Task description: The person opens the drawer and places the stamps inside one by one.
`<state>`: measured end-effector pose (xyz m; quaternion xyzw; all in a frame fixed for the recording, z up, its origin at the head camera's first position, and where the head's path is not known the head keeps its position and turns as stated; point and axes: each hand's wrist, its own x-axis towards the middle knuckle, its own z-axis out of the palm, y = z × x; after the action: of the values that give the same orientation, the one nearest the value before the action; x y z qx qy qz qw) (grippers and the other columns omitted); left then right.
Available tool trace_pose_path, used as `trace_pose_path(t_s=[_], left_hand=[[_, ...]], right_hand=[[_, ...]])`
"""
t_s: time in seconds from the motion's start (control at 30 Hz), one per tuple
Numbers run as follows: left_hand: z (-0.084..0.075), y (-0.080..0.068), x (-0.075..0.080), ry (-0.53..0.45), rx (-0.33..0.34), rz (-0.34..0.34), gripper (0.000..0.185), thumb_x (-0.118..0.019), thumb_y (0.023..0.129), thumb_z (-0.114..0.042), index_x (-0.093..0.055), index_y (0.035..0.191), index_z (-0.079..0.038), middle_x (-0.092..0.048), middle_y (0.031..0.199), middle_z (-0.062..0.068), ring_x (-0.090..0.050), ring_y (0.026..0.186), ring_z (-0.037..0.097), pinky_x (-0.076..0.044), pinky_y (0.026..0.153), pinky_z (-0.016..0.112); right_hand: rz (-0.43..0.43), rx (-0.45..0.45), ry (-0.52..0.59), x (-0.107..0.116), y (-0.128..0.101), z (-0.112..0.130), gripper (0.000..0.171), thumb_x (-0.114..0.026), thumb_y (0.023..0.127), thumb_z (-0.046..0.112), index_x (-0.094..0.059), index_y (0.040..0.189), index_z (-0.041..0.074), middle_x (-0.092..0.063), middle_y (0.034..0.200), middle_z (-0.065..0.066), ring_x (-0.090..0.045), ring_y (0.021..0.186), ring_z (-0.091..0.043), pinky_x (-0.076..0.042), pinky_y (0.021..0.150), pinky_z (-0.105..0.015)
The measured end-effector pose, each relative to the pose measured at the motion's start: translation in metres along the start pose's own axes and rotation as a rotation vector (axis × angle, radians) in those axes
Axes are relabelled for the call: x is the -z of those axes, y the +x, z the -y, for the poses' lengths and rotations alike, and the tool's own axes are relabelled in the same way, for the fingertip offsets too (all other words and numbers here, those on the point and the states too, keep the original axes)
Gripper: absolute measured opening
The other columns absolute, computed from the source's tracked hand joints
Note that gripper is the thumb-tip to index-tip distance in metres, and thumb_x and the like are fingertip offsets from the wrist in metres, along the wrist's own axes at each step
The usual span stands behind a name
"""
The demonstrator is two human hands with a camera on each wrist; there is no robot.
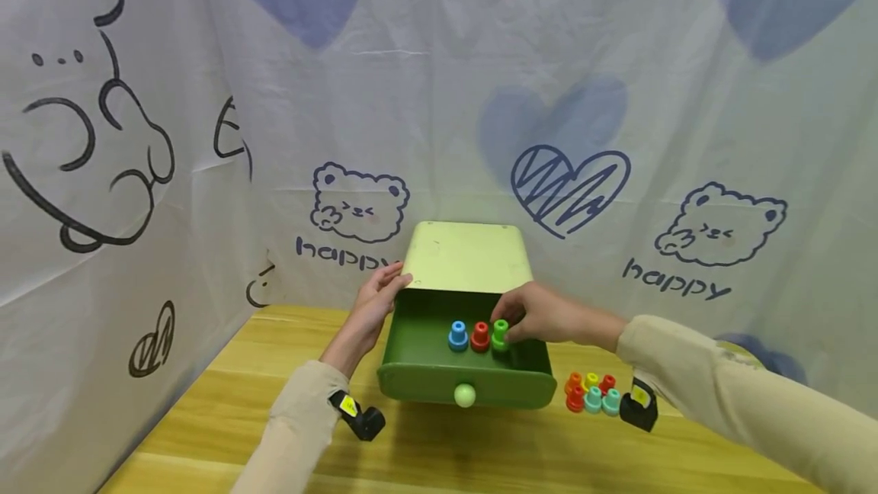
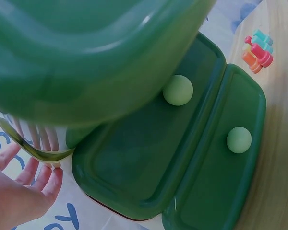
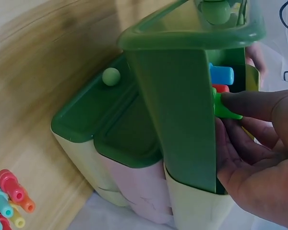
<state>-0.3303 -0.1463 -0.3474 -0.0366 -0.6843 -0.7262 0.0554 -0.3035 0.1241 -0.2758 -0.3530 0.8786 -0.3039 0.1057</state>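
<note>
A small drawer cabinet (image 1: 469, 258) with a pale yellow-green top stands on the table, its green top drawer (image 1: 421, 383) pulled out. Inside the drawer, a blue peg (image 1: 457, 338), a red peg (image 1: 480, 340) and a green peg (image 1: 499, 338) stand upright in a row. My right hand (image 1: 549, 315) reaches over the drawer's right side and pinches the green peg between thumb and fingers; the right wrist view also shows this green peg (image 3: 222, 108). At the cabinet's upper left edge, my left hand (image 1: 369, 307) rests with fairly straight fingers (image 2: 52, 184) against it.
Several loose pegs in red, orange, yellow and teal, among them a teal peg (image 1: 610, 402), stand on the wooden table (image 1: 226, 418) right of the cabinet. Two lower drawers (image 2: 129, 167) with round knobs are closed. A printed cloth (image 1: 446, 120) hangs close behind.
</note>
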Motion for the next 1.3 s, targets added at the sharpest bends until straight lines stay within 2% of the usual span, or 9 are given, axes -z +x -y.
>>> trace_pose_path(t_s=[0.67, 1.13, 1.3], left_hand=[[-0.001, -0.001, -0.001, 0.004, -0.003, 0.011, 0.057, -0.058, 0.095, -0.023, -0.039, 0.145, -0.003, -0.036, 0.147, 0.019, -0.032, 0.135, 0.032, -0.026, 0.108, 0.052], [0.002, -0.001, -0.002, 0.008, 0.001, -0.009, 0.055, -0.058, 0.096, -0.022, -0.040, 0.144, -0.003, -0.037, 0.145, 0.020, -0.034, 0.132, 0.032, -0.030, 0.104, 0.047], [0.001, -0.001, -0.001, 0.014, -0.007, -0.002, 0.055, -0.058, 0.096, -0.023, -0.040, 0.144, -0.003, -0.037, 0.145, 0.019, -0.034, 0.132, 0.032, -0.030, 0.105, 0.048]], right_hand=[[-0.076, -0.032, -0.079, -0.009, 0.010, -0.002, 0.017, -0.073, 0.077, -0.005, -0.070, 0.094, -0.004, -0.069, 0.085, -0.005, -0.063, 0.077, -0.015, -0.054, 0.072, -0.029], [-0.096, -0.058, -0.064, -0.013, 0.010, -0.003, 0.020, -0.075, 0.075, -0.006, -0.070, 0.094, -0.005, -0.070, 0.087, -0.007, -0.064, 0.079, -0.017, -0.055, 0.069, -0.029], [-0.089, -0.033, -0.047, -0.011, 0.008, -0.004, 0.021, -0.074, 0.074, -0.007, -0.069, 0.095, -0.007, -0.070, 0.088, -0.010, -0.066, 0.081, -0.019, -0.055, 0.071, -0.029]])
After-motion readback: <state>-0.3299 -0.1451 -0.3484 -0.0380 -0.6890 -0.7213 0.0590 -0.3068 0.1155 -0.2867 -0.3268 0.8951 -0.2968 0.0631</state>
